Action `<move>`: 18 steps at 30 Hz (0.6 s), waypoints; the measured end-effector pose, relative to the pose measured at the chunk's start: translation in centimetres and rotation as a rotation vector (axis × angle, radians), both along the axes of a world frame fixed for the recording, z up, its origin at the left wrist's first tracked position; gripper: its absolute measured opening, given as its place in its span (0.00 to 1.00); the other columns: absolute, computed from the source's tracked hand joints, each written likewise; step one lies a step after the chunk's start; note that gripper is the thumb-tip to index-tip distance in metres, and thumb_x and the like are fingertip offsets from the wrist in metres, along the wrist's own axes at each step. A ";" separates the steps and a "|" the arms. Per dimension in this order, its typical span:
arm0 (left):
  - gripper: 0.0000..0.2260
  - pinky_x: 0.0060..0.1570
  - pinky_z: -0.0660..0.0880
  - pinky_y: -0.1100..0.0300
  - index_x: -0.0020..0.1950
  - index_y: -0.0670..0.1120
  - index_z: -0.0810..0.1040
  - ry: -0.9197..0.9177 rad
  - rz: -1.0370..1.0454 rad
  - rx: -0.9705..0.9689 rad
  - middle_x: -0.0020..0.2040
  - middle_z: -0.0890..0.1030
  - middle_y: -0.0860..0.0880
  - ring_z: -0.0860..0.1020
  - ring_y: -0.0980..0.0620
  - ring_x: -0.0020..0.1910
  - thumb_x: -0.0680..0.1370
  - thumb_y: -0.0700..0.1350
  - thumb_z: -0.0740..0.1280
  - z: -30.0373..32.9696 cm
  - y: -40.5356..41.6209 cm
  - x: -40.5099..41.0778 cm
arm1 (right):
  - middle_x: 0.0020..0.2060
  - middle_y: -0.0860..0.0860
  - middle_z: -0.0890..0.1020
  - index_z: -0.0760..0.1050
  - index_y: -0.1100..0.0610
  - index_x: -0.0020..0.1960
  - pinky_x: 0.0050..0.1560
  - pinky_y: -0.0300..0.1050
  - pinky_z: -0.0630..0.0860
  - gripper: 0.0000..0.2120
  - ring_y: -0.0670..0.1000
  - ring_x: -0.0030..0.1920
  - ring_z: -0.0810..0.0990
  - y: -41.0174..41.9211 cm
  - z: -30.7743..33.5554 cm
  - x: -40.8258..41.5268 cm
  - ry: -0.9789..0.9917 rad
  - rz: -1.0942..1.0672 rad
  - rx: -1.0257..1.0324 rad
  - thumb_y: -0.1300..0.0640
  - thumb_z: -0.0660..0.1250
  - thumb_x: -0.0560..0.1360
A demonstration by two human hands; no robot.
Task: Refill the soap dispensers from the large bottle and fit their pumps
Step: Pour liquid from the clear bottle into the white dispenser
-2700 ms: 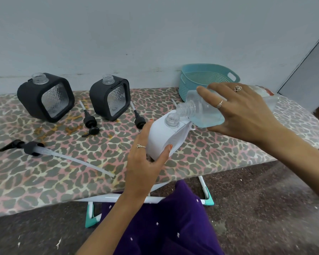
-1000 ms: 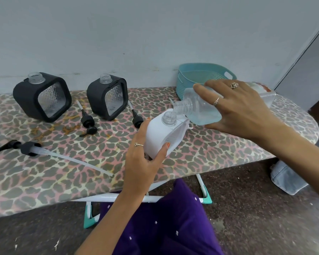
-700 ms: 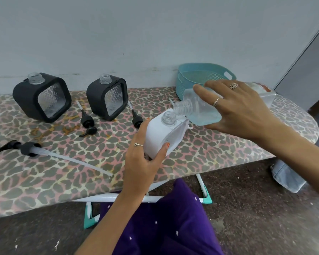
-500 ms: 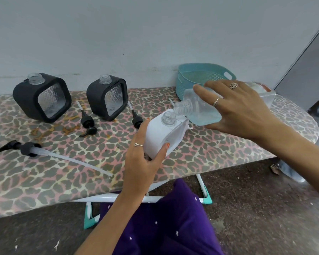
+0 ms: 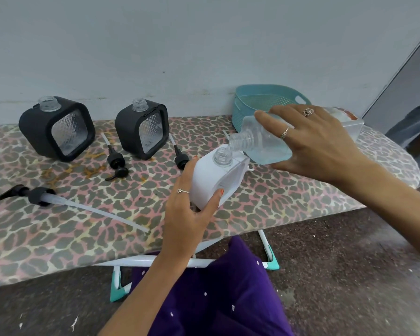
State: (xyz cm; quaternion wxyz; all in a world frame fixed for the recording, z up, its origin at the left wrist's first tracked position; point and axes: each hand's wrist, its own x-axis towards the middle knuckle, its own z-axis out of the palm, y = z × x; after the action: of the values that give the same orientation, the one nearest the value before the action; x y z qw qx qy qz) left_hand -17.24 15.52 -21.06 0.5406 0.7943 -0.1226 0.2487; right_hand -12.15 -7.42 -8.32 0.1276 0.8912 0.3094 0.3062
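Leopard-print surface: left hand clasps the white dispenser, tilted towards the large bottle; right hand wraps it, mouth over neck.

The right hand tips the large bottle, its mouth over the open neck of the white dispenser, which the left hand steadies tilted on the surface.

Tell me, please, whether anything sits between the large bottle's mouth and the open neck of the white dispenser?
Nothing visible does. The large bottle, tilted in the right hand, has its mouth just above the white dispenser, whose neck is open with no pump fitted. The left hand holds the dispenser lower down, clear of the opening.
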 end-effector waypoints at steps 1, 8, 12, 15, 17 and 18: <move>0.31 0.56 0.80 0.52 0.76 0.49 0.63 0.000 0.001 0.002 0.67 0.72 0.52 0.75 0.51 0.65 0.76 0.56 0.68 0.0 0.0 0.0 | 0.55 0.61 0.79 0.66 0.56 0.67 0.46 0.55 0.76 0.42 0.64 0.51 0.80 0.0 0.0 0.0 -0.002 0.001 0.002 0.45 0.80 0.60; 0.31 0.56 0.80 0.50 0.76 0.50 0.63 0.023 -0.002 -0.002 0.68 0.73 0.50 0.75 0.50 0.66 0.76 0.56 0.68 -0.2 0.1 0.1 | 0.55 0.61 0.79 0.65 0.56 0.68 0.46 0.55 0.76 0.43 0.64 0.51 0.80 0.0 0.1 0.0 0.000 -0.002 -0.001 0.45 0.81 0.60; 0.31 0.58 0.79 0.49 0.76 0.50 0.62 0.026 0.000 -0.004 0.70 0.72 0.50 0.74 0.50 0.67 0.77 0.56 0.68 -0.1 0.0 0.0 | 0.56 0.61 0.79 0.65 0.56 0.68 0.46 0.55 0.76 0.43 0.63 0.52 0.80 -0.1 0.0 0.2 -0.004 -0.004 0.004 0.45 0.81 0.60; 0.31 0.59 0.78 0.49 0.76 0.48 0.63 0.024 0.002 -0.004 0.69 0.73 0.50 0.74 0.51 0.67 0.77 0.55 0.69 0.1 0.0 0.0 | 0.56 0.61 0.79 0.66 0.56 0.68 0.47 0.55 0.76 0.43 0.63 0.52 0.80 -0.1 0.0 0.2 -0.003 -0.006 0.004 0.45 0.81 0.60; 0.31 0.58 0.79 0.50 0.76 0.48 0.62 0.022 0.003 0.000 0.68 0.73 0.50 0.75 0.51 0.66 0.77 0.55 0.69 0.0 0.0 0.0 | 0.56 0.62 0.79 0.65 0.56 0.68 0.46 0.56 0.76 0.43 0.64 0.52 0.80 -0.1 0.0 0.2 0.000 -0.007 0.000 0.45 0.81 0.60; 0.31 0.57 0.79 0.51 0.76 0.49 0.62 0.021 0.000 -0.002 0.68 0.73 0.51 0.75 0.51 0.66 0.77 0.55 0.68 0.0 0.0 0.0 | 0.56 0.62 0.79 0.65 0.56 0.68 0.46 0.56 0.76 0.43 0.64 0.52 0.80 -0.1 0.0 0.2 0.000 -0.008 -0.002 0.46 0.81 0.60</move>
State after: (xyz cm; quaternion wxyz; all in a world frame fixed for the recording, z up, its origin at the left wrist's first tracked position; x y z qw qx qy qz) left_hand -17.23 15.55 -21.05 0.5427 0.7964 -0.1163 0.2404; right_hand -11.97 -7.53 -8.29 0.1299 0.8923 0.3063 0.3053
